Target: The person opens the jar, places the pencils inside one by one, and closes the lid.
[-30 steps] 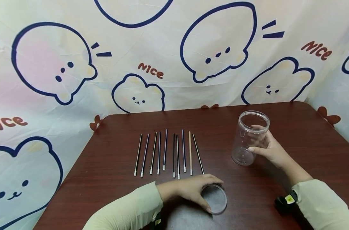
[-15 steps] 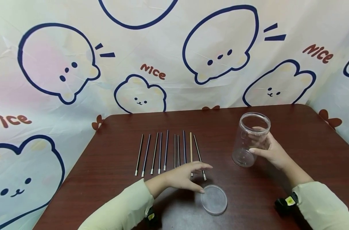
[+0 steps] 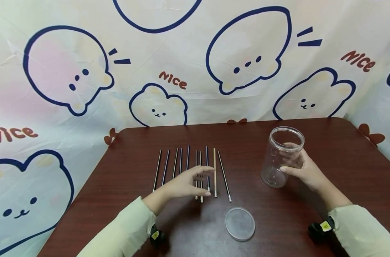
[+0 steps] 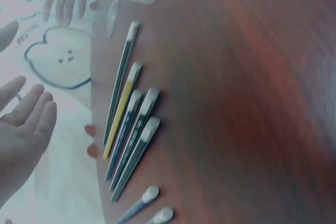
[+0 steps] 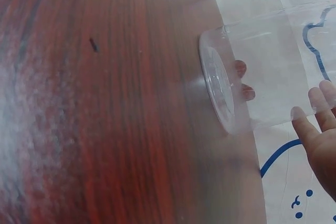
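Observation:
A row of pencils, mostly dark with pale eraser ends, lies on the brown table [image 3: 124, 200]; one is a tan pencil [image 3: 215, 178]. My left hand [image 3: 182, 184] hovers over the row, thumb and fingers apart with nothing between them, and covers the lower ends of several pencils in the head view. On the right, my right hand [image 3: 305, 173] holds a clear jar [image 3: 272, 164] by its side, thumb in front and fingers behind. The jar stands upright and its mouth is uncovered. In the right wrist view its round base [image 5: 218, 82] shows at the table surface.
A clear round lid [image 3: 240, 224] lies flat near the front, between the hands. Behind the table hangs a cloth backdrop [image 3: 195, 57] with cartoon outlines. Each wrist carries a small black camera, such as the left one [image 3: 156, 235].
My left hand has let go of the lid and moved left and away from me, over the pencils. The lid stays on the table. My right hand and the jar have hardly moved.

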`<move>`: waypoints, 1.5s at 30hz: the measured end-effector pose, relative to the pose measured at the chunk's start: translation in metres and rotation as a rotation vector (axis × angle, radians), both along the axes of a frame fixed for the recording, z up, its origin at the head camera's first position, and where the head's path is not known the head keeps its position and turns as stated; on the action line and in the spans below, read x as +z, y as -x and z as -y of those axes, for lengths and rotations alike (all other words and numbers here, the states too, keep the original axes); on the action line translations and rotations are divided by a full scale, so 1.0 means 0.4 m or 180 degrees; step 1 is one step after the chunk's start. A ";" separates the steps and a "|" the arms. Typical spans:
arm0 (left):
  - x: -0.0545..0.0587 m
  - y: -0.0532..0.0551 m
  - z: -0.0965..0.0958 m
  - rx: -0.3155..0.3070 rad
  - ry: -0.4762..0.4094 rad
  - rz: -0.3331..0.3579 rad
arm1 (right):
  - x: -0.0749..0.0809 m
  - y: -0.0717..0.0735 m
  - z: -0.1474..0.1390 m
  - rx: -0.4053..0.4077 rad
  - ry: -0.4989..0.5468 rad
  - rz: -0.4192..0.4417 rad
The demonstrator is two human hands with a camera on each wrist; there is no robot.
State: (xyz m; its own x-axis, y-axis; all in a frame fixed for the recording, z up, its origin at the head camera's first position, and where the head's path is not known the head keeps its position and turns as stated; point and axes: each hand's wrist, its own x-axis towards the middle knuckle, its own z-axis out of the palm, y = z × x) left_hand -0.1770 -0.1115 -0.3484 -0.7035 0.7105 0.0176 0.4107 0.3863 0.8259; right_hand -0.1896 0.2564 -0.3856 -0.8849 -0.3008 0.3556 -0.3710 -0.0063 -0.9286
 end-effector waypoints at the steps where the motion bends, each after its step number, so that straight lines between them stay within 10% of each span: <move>1: 0.002 0.002 0.007 0.0064 0.0002 0.0015 | 0.000 0.000 0.000 0.0000 -0.0002 -0.0002; 20: -0.030 0.082 0.160 0.1358 0.0441 0.0063 | 0.006 -0.008 -0.005 -0.0023 -0.0073 0.0007; 45: -0.084 0.134 0.288 0.2260 0.0991 -0.0097 | -0.002 -0.001 -0.004 -0.0079 -0.0208 0.0036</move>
